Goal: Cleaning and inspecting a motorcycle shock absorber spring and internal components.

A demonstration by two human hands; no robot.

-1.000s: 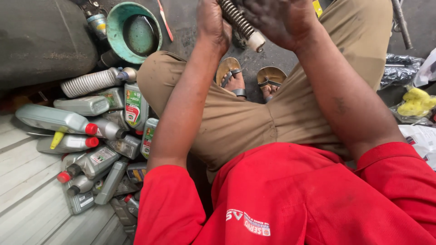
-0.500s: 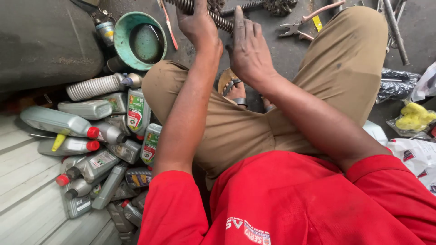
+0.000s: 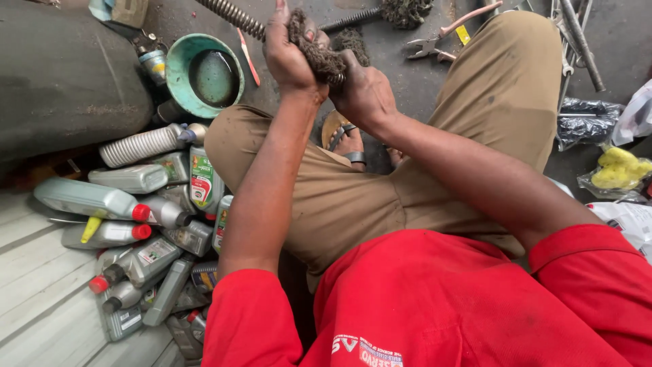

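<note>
**Operator:** Over the seated worker's knees, I see both hands closed on one wad of dark, greasy rag [image 3: 319,58] wrapped round a long coil spring [image 3: 231,17]. My left hand [image 3: 288,58] grips the wad from the upper side, fingers curled tight; my right hand [image 3: 363,92] clamps it from below, thumb pressed in.

**Desk editor:** Where does the spring lie, and which way does it run?

**Operator:** It hangs above the oily floor, just beyond the sandalled feet. Its long axis runs roughly left to right across the top of the view, tilting down toward the right; the left end leaves the picture at top, the right end reaches a dark clump of waste [image 3: 406,11].

**Desk editor:** How would you do the wiping well?

**Operator:** I judge the rag should stay fully wrapped, drawn along the axis with a twist so it reaches between the coils. Keep it clear of the green oil bowl [image 3: 178,58] and the grey oil bottles [image 3: 88,199] at left.
</note>
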